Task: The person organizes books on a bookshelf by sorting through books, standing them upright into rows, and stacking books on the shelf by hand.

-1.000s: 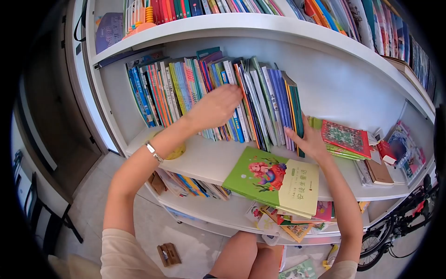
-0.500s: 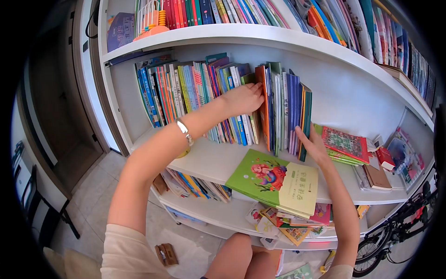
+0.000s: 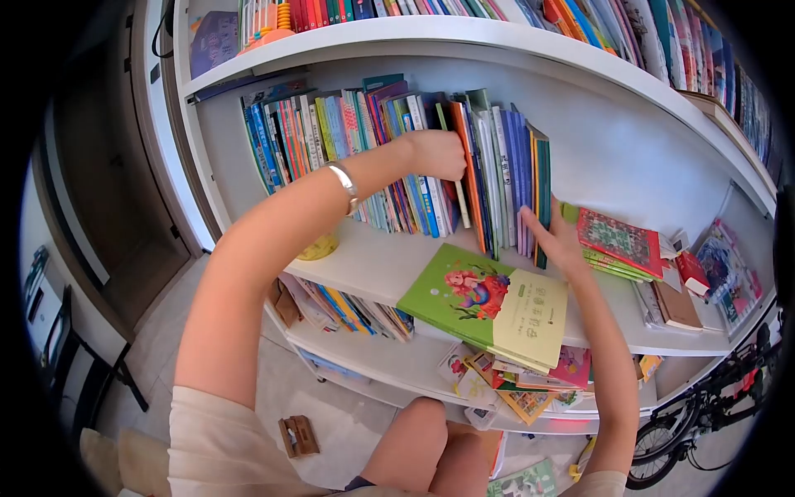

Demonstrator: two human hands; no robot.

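My left hand (image 3: 440,156) is at the upright books on the middle shelf, its fingers curled against an orange-spined book (image 3: 469,174). A thin pale-spined book (image 3: 460,203) stands just below that hand; what the fingertips hold is hidden. At the right end of the row, my right hand (image 3: 556,242) has its thumb on the purple spines (image 3: 520,178) and its fingers around the side of the last dark green book (image 3: 542,199). A green and cream picture book with a mermaid (image 3: 476,290) lies flat in front, jutting over the shelf edge.
Red and green books (image 3: 619,242) lie stacked to the right, near a brown notebook (image 3: 686,308). The upper shelf (image 3: 397,31) overhangs the row. More books fill the lower shelf (image 3: 364,360). A bicycle (image 3: 671,447) stands at the lower right; a brown object (image 3: 298,436) lies on the floor.
My left hand has curled its fingers and dropped lower against the orange-spined book. That book and those beside it have shifted slightly left. My right hand stays at the row's end.
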